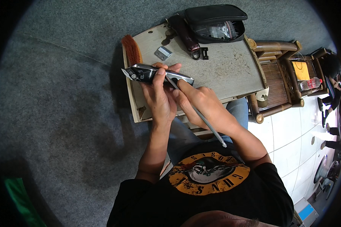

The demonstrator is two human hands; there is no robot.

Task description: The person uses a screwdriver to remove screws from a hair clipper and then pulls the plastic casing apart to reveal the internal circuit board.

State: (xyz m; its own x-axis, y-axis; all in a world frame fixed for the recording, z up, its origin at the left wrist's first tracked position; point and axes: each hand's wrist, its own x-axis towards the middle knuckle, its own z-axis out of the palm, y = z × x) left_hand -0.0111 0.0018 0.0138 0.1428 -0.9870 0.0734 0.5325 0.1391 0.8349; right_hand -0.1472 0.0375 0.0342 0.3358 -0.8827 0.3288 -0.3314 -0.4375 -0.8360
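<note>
Above the desk (223,81), the left hand (161,96) curls round a clipper (144,74), the right hand (199,100) pinches a grey rod (209,125); brace the clipper, steer the rod gently.

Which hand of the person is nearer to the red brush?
Left. The left hand is below and right of the red brush; the right hand is farther down and right.
</note>
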